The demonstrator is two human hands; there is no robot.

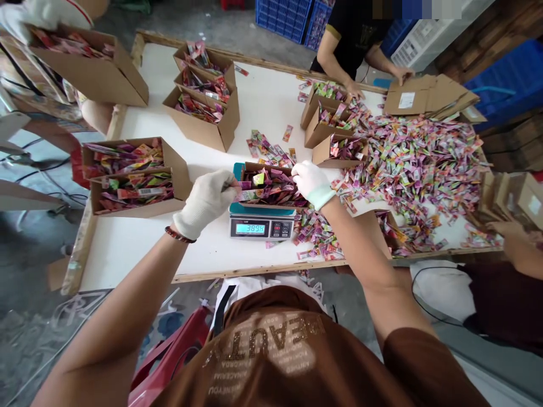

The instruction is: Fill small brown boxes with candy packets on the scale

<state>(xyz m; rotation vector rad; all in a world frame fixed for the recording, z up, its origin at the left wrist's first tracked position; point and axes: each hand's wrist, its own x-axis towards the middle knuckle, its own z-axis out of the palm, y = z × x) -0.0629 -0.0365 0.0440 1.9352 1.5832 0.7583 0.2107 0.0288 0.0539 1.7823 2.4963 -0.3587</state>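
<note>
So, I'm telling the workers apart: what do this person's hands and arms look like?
Left hand: white glove, dark reddish bracelet. Right hand: white glove with a pale green cuff. Forearms bare; short brown sleeve on the right arm.

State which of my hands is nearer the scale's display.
Left. Your left hand is just up-left of the display; your right hand is farther off, up-right.

L hand (206,200): wht knit glove (190,217); beaded bracelet (180,235), reddish-brn, at wrist. R hand (311,180): matching wht glove (316,189), pale grn cuff (324,198). Tee (348,362): brn, short slv., glittery "BEAUTY" lettering (278,334) on chest, w/ smaller pale txt (231,376).
</note>
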